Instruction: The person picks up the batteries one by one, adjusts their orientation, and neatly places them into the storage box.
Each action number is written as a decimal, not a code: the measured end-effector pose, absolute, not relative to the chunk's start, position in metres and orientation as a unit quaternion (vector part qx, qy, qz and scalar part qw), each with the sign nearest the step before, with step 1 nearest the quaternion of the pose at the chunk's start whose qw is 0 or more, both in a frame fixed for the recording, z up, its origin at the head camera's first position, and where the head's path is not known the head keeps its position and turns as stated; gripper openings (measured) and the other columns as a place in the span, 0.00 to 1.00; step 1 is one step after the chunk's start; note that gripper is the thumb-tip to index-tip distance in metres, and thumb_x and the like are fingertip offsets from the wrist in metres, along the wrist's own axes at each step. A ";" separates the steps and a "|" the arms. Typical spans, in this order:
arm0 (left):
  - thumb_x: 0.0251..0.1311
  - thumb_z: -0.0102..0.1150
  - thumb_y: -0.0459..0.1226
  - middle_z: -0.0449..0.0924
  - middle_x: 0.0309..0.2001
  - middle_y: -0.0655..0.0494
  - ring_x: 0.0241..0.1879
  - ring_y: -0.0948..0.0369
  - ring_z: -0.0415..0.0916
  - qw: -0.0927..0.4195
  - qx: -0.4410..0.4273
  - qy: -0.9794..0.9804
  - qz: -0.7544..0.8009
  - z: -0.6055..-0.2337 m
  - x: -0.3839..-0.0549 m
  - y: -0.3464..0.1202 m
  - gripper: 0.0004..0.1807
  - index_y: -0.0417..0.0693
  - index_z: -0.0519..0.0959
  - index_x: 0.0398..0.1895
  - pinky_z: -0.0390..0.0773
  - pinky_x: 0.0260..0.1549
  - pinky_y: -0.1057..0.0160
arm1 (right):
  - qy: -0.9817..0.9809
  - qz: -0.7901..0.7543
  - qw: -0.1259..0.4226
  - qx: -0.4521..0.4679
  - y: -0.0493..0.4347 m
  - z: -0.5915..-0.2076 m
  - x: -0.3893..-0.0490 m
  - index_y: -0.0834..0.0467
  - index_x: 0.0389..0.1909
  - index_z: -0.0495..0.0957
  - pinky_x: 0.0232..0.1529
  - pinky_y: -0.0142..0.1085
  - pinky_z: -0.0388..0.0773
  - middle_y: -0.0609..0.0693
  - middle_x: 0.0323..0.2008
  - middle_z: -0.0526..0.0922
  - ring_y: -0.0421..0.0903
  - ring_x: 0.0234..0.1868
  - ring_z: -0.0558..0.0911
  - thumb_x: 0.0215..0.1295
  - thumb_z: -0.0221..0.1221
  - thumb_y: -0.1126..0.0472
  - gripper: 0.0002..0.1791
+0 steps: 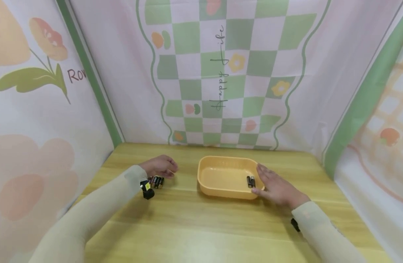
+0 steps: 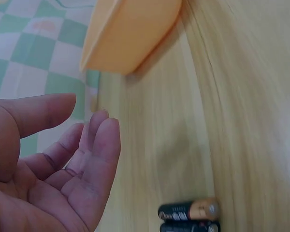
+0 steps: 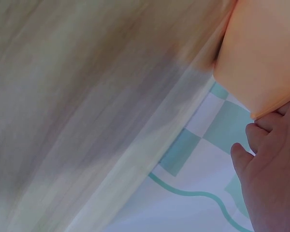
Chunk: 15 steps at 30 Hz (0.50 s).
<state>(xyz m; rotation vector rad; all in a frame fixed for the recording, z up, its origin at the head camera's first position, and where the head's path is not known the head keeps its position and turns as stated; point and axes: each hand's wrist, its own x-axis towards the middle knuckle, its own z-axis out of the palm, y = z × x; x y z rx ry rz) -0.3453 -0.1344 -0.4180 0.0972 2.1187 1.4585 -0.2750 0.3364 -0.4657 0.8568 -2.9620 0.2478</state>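
Observation:
My left hand [image 1: 161, 166] hovers at the left of the table with loosely bent fingers and an unfilled palm, as the left wrist view shows. Just below it in the head view lie several dark batteries [image 1: 157, 182], side by side on the wood. One black battery with a copper-coloured end [image 2: 189, 210] shows up close in the left wrist view. At the right end of a yellow-orange plastic basin [image 1: 221, 195], my right hand [image 1: 277, 188] holds the rim, its thumb over the front corner and its fingers along the right side. Two batteries [image 1: 251, 182] lie inside the basin, near that hand.
The basin rests on a light wooden table [image 1: 194, 223], right of the loose batteries. A green-and-white checked cloth [image 1: 234, 84] hangs behind the table's far edge. Printed cloth walls [image 1: 33, 120] stand at both sides.

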 end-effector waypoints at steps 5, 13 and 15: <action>0.64 0.58 0.29 0.74 0.52 0.34 0.38 0.52 0.80 0.277 0.036 0.796 0.537 -0.415 -0.344 -0.141 0.12 0.32 0.74 0.49 0.81 0.48 0.50 | -0.957 0.078 0.029 0.277 0.339 -0.464 -0.277 0.67 0.75 0.41 0.72 0.55 0.48 0.60 0.76 0.38 0.61 0.74 0.46 0.69 0.47 0.33 0.52; 0.64 0.59 0.31 0.77 0.48 0.37 0.37 0.53 0.79 0.265 0.011 0.813 0.518 -0.426 -0.340 -0.166 0.15 0.31 0.74 0.50 0.84 0.40 0.57 | -0.956 0.081 0.029 0.281 0.337 -0.465 -0.277 0.68 0.74 0.42 0.72 0.54 0.48 0.62 0.75 0.41 0.62 0.74 0.47 0.69 0.47 0.33 0.51; 0.64 0.58 0.31 0.77 0.46 0.39 0.36 0.53 0.79 0.262 0.004 0.817 0.514 -0.429 -0.338 -0.172 0.15 0.32 0.73 0.51 0.84 0.39 0.58 | -0.955 0.082 0.028 0.283 0.336 -0.465 -0.276 0.69 0.74 0.43 0.71 0.55 0.48 0.63 0.75 0.42 0.62 0.73 0.47 0.69 0.47 0.34 0.51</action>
